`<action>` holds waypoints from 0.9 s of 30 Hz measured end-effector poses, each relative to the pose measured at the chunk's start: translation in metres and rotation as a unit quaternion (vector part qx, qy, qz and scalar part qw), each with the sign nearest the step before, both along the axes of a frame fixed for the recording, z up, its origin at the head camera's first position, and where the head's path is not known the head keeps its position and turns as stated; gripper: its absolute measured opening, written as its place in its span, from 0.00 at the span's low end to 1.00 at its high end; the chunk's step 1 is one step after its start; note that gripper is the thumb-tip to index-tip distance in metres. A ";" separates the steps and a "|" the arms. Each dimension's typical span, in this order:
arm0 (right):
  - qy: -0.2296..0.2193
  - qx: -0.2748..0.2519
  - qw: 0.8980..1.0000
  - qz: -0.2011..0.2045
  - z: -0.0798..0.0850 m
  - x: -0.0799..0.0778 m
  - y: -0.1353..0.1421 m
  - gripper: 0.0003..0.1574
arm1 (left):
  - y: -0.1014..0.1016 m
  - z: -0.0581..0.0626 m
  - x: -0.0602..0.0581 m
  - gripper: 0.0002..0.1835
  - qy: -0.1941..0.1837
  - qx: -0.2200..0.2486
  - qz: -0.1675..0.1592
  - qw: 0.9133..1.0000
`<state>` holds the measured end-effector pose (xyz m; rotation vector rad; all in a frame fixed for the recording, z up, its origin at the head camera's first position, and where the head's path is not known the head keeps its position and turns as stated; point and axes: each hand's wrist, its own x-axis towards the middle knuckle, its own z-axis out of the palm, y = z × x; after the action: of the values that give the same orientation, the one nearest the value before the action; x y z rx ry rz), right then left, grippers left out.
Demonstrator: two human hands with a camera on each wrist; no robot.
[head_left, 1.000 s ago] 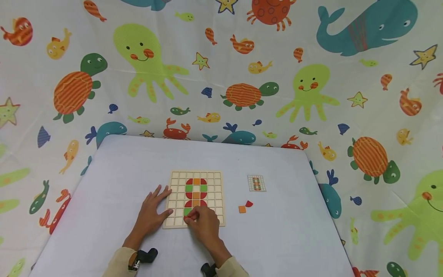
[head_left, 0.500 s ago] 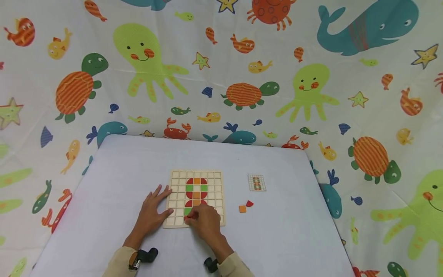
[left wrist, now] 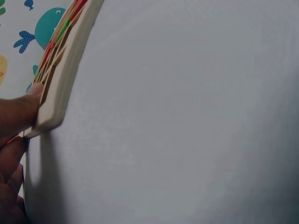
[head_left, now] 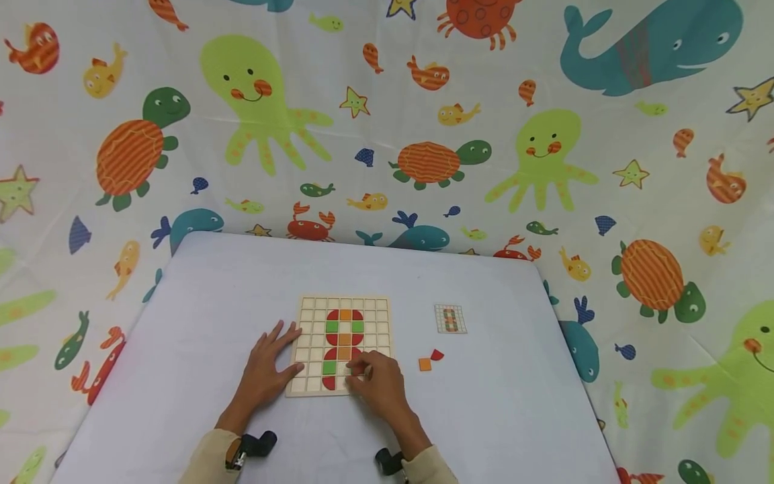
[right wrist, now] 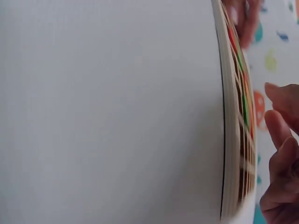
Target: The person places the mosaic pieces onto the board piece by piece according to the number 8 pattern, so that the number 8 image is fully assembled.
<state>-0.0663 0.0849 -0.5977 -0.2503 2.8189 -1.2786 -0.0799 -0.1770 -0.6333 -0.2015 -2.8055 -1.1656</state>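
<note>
A square wooden grid board lies on the table with red rounded, orange and green tiles set in a figure down its middle columns. My left hand rests at its left edge, fingers spread, the thumb touching the rim in the left wrist view. My right hand is over the board's lower right part, thumb and index finger parted, with nothing seen between them. Left of its fingertips, a red rounded tile sits in the bottom row under a green tile. The right hand hides some cells.
Right of the board lie an orange square tile and a loose red rounded tile. Behind them is a small pattern card showing a similar figure. The white table ends at a sea-animal curtain.
My right hand has let go of the red rounded tile in the bottom row and moved right, its fingers parting. The left hand stays in place. The head view has shifted slightly.
</note>
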 end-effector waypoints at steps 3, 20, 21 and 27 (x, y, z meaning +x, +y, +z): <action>0.007 -0.016 0.999 -0.034 0.000 -0.005 0.025 0.11 | 0.000 0.000 0.000 0.40 0.001 0.001 0.000 1.000; -0.065 0.072 0.980 -0.173 -0.001 -0.011 0.124 0.15 | 0.000 0.000 0.002 0.40 0.005 0.001 0.002 1.000; -0.068 0.072 0.980 -0.175 -0.002 -0.011 0.124 0.15 | 0.000 0.001 0.002 0.40 0.006 0.002 0.002 1.000; -0.055 0.058 0.985 -0.152 -0.004 -0.010 0.117 0.16 | 0.002 0.002 0.001 0.40 -0.007 0.005 0.002 1.000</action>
<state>-0.0766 0.2019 -0.6015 0.2553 2.9011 -1.1256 -0.0785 -0.1752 -0.6315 -0.1869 -2.8091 -1.1852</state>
